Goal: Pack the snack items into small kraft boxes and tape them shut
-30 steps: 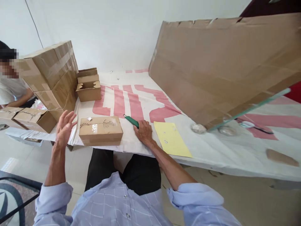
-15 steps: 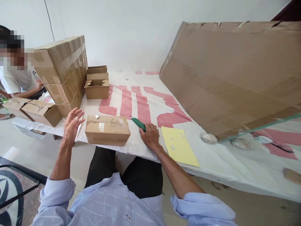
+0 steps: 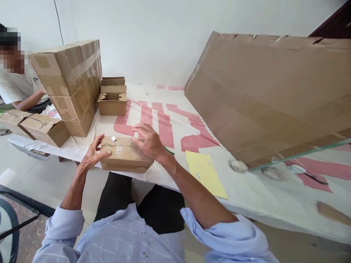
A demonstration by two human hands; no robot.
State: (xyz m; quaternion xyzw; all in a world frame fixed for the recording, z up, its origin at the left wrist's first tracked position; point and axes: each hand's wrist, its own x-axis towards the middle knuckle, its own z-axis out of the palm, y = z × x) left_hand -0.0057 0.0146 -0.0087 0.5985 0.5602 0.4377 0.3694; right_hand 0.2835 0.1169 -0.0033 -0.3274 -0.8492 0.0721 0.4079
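Note:
A small closed cardboard box (image 3: 127, 164) lies at the table's front edge, with a torn zigzag seam, clear tape and a white scrap on its top. My left hand (image 3: 93, 155) grips its left end, thumb on the top face and fingers round the far side. Over the box's right part is my right hand (image 3: 150, 143), fingers stretched leftward and holding nothing; whether the fingertips touch the cardboard I cannot tell. Behind my right wrist lies a green utility knife (image 3: 169, 150), mostly hidden. To the right rests a yellow sheet (image 3: 205, 175) with small white scraps.
Taped cartons (image 3: 72, 76) stand stacked at the left, with an open box (image 3: 112, 106) beside them and two closed boxes (image 3: 45, 128) in front. A large cardboard panel (image 3: 268, 91) leans at the right. At far left sits another person (image 3: 24, 87).
My right hand has left the utility knife on the table and moved left over the box. My left hand has come down from the air onto the box's left end.

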